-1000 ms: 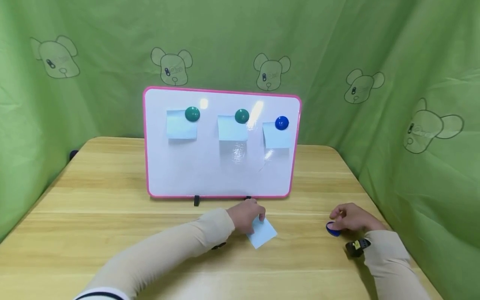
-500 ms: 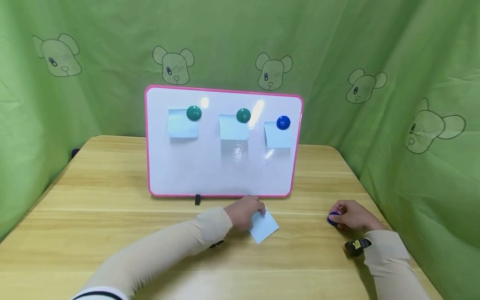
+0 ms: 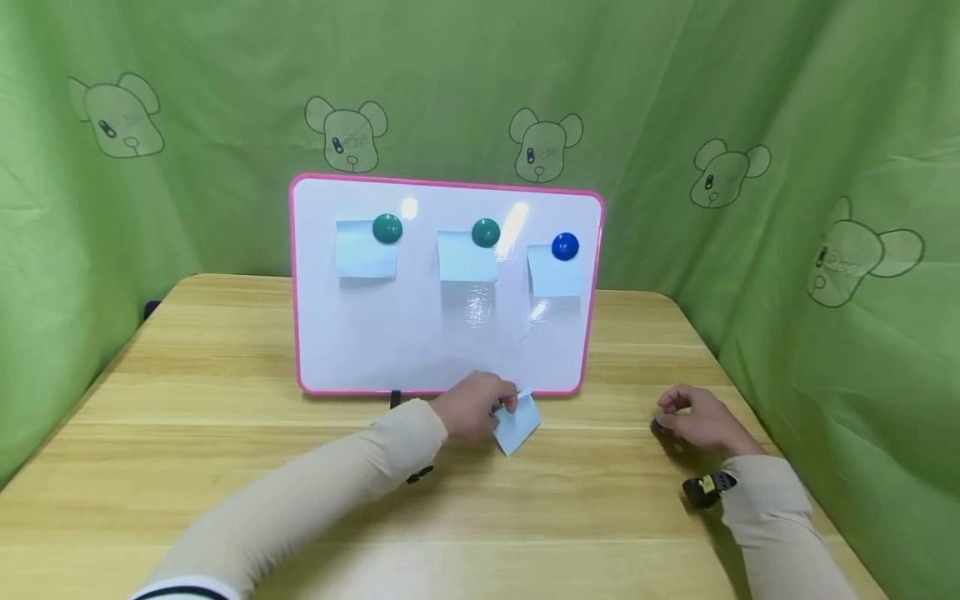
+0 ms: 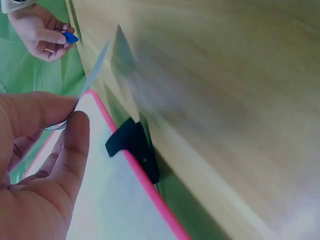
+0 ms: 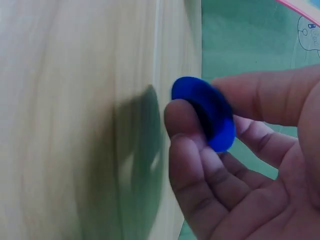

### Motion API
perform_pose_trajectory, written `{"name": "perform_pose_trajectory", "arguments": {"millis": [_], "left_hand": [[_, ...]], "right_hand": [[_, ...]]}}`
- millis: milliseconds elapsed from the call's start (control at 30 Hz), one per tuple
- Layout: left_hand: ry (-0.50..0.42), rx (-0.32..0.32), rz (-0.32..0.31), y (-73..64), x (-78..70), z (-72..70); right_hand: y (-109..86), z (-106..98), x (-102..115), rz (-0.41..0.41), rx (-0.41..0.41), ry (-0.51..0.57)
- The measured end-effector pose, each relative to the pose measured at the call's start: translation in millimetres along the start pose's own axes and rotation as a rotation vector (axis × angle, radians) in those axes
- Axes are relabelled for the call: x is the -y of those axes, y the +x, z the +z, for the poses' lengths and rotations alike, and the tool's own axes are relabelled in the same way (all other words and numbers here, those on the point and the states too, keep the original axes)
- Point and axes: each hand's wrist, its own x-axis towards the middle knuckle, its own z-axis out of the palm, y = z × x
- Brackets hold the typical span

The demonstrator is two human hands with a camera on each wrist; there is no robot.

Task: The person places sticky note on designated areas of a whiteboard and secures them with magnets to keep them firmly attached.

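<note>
My left hand [image 3: 476, 407] pinches a light blue sticky note [image 3: 517, 423] by one edge, in front of the whiteboard's lower edge. The left wrist view shows the note [image 4: 95, 70] nearly edge-on, lifted off the table between thumb and fingers. Over the table's right side, my right hand [image 3: 699, 419] holds a round blue magnet [image 5: 215, 112] between thumb and fingertips, raised above the wood. On the pink-framed whiteboard [image 3: 360, 333] hang three light blue notes. Green magnets [image 3: 387, 229] hold the left and middle ones, and a blue magnet [image 3: 565, 247] holds the right one.
The whiteboard stands upright on black feet [image 3: 395, 400] towards the back of the wooden table [image 3: 600, 517]. A green curtain [image 3: 465, 58] with printed bear heads surrounds the table at the back and sides.
My left hand has raised the sticky note and moved it towards the whiteboard. My right hand has picked the blue magnet up off the table and shifted slightly forward.
</note>
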Motion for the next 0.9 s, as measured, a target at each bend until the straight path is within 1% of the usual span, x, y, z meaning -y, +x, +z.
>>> {"name": "perform_pose_trajectory", "arguments": {"millis": [100,167,333,500,633,733,900], "left_hand": [[-0.033,-0.026,-0.003,-3.2,3.7,-4.9],[-0.04,-0.052,0.009,-5.0,7.0,-7.7],[-0.033,-0.105,0.033,-6.8,16.3,-12.7],[-0.055,-0.097,-0.015,-10.3,18.9,-20.6],[-0.05,-0.102,-0.044,-14.3,19.9,-27.1],[-0.052,-0.12,-0.043,-17.7,22.1,-31.4],[-0.043,-0.166,-0.021,-22.8,29.2,-37.0]], "right_hand": [[2.0,0.8,2.0,-0.005,-0.026,-0.032],[4.1,1.6,3.0,-0.006,-0.038,-0.04],[9.0,4.5,8.9,-0.011,-0.088,0.0],[11.2,7.4,16.6,-0.039,-0.142,0.039],[11.9,9.3,25.1,-0.068,-0.166,0.038],[13.1,10.0,32.7,-0.085,-0.174,0.036],[17.4,11.7,43.6,-0.109,-0.202,0.027]]}}
